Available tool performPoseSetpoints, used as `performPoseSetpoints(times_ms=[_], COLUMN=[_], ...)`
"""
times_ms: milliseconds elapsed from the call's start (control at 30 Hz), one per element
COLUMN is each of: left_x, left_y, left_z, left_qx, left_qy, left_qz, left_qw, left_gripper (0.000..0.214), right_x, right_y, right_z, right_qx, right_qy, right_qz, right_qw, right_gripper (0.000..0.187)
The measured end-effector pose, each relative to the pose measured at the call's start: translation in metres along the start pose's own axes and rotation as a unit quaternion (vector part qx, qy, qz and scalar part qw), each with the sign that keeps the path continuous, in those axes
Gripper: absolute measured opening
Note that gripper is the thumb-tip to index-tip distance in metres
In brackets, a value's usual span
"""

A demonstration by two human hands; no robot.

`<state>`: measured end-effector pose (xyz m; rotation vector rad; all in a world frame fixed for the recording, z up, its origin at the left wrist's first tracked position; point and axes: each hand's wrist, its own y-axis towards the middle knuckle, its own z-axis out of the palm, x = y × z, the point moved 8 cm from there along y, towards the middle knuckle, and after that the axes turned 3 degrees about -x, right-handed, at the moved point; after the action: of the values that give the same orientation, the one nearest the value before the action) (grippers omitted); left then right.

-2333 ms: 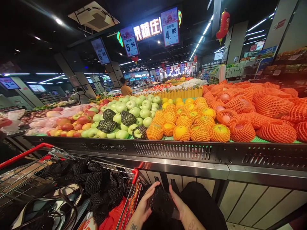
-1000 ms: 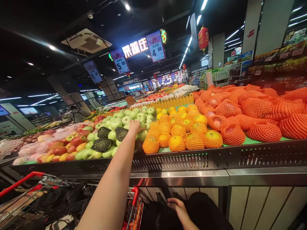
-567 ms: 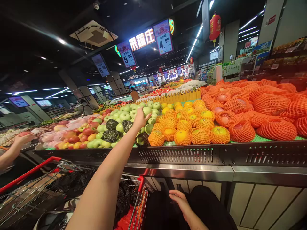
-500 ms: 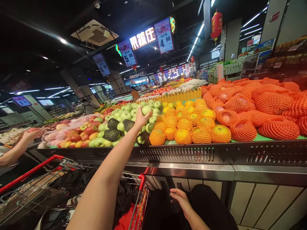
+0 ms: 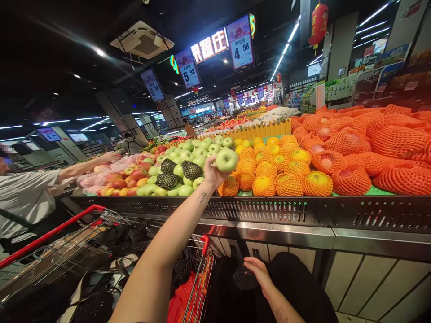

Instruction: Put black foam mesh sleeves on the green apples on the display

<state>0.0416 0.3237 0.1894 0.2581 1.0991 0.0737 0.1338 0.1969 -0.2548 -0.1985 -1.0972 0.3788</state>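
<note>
My left hand (image 5: 214, 174) is stretched over the display edge and closed around a green apple (image 5: 226, 160), holding it up near the netted oranges. Low in front of my dark-clothed legs, my right hand (image 5: 260, 272) grips a black foam net sleeve (image 5: 245, 278) that hangs from its fingers. Behind and left of the held apple lies a heap of green apples (image 5: 186, 155). Several of them sit in black foam nets (image 5: 167, 180). Orange foam nets wrap most of the oranges (image 5: 265, 185) to the right.
A shopping cart (image 5: 96, 208) with a red handle stands at lower left, holding black netted items and a red net bag. The bin's black slatted front (image 5: 269, 207) runs across. Red-netted fruit (image 5: 350, 143) fills the right. At left another person's arm (image 5: 85, 166) reaches over the fruit.
My left hand has lifted the green apple off the heap, toward me and right. The black net in my right hand shows more clearly. The other person's arm has reached farther over the fruit.
</note>
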Motion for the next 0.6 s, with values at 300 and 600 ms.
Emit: performPoseSetpoints(times_ms=[300, 600], left_x=[0.061, 0.141], left_y=[-0.039, -0.181], left_z=[-0.004, -0.022], left_qx=[-0.046, -0.031], left_qy=[0.020, -0.070], left_qz=[-0.155, -0.245], left_qw=[0.987, 0.966], left_gripper=[0.050, 0.057], right_x=[0.000, 0.004], right_y=[0.002, -0.026], right_z=[-0.005, 0.026], right_qx=[-0.022, 0.164], right_qy=[-0.021, -0.039], right_qz=[-0.016, 0.050], right_qw=[0.999, 0.984], right_gripper=[0.035, 0.047])
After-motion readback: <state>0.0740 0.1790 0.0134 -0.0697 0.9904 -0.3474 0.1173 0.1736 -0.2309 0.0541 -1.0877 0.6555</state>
